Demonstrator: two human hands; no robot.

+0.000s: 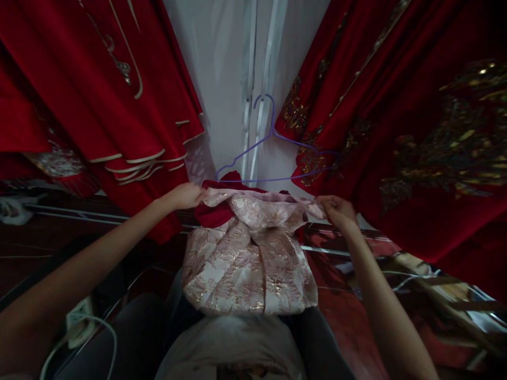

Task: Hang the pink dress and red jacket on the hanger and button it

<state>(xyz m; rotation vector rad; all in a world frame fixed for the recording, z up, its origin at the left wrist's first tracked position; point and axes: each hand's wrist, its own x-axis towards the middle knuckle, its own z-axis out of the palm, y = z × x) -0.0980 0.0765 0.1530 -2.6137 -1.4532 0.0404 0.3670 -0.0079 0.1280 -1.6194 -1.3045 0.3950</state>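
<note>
A pale pink brocade garment (245, 264) with gold patterning and pleats lies across my lap. Along its far edge runs a plain pink band, stretched straight between my two hands. My left hand (189, 196) is closed on the band's left end, and my right hand (336, 210) pinches the right end. Red cloth (214, 214) shows beneath and behind the brocade on the left. Just beyond the band, a purple wire hanger (273, 132) has its hook pointing up; whether the garment is attached to it is unclear.
Red garments with cream piping (130, 116) hang at the left. More red garments with gold sequins (455, 142) hang at the right. White metal poles (253, 68) stand ahead. A white power strip (79, 323) with a cable is at the lower left.
</note>
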